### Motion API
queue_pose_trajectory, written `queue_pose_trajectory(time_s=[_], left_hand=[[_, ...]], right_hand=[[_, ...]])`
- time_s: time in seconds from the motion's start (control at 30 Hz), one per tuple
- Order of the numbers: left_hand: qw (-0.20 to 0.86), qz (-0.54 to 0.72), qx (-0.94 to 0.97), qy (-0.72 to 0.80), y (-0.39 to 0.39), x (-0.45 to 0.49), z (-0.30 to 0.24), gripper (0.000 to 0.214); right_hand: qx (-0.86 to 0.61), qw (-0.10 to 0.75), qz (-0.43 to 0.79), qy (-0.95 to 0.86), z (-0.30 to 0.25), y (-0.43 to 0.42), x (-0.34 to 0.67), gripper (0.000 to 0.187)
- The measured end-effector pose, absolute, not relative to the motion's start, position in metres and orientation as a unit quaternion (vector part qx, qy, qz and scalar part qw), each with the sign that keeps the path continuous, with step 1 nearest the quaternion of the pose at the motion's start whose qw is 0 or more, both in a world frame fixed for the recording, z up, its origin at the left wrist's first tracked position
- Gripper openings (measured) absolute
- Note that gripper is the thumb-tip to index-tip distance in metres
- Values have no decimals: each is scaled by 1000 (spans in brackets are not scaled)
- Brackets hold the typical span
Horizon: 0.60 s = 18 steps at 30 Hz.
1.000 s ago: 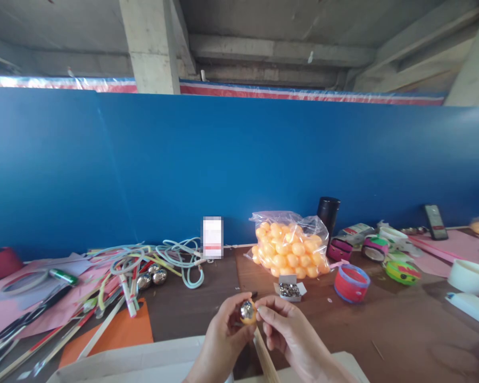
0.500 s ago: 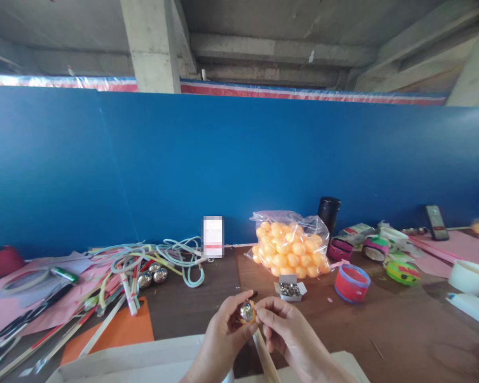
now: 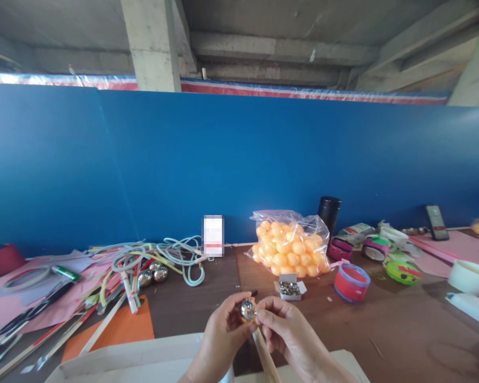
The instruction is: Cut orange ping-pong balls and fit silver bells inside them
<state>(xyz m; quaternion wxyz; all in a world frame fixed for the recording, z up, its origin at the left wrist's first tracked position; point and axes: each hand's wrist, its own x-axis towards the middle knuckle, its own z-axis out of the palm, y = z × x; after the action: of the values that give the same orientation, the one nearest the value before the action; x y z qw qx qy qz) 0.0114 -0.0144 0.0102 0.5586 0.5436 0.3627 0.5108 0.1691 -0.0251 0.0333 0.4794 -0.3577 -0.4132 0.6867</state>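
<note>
Close to the table's front edge, my left hand [image 3: 227, 327] is closed around a shiny silver ball [image 3: 247, 309] with an orange rim showing about it. My right hand [image 3: 281, 322] is beside it, thumb and fingers pinched together against the ball's right side. Whatever small thing lies in that pinch is too tiny to name. Beneath both hands runs a wooden handle [image 3: 265, 357], its upper part covered by my fingers. A small open box [image 3: 290, 297] of little metal pieces sits just beyond my right hand.
A clear bag of orange balls [image 3: 289, 249] stands by the blue partition [image 3: 239, 159]. Rolls of tape, including a red one [image 3: 352, 283], are at right. Tubing [image 3: 183, 260], scissors [image 3: 35, 308], silver balls [image 3: 154, 274] and sticks crowd the left. A white tray [image 3: 143, 359] lies in front.
Both hands keep almost the same place and grip. The silver ball has turned or shifted very slightly between my fingers.
</note>
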Motion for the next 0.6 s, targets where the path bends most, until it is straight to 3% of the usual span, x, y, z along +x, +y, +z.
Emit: queue_pose_trajectory(time_s=[0.6], left_hand=[[612, 527, 504, 307, -14, 12, 15, 45]], right_hand=[[-340, 476, 687, -430, 37, -29, 169, 22]])
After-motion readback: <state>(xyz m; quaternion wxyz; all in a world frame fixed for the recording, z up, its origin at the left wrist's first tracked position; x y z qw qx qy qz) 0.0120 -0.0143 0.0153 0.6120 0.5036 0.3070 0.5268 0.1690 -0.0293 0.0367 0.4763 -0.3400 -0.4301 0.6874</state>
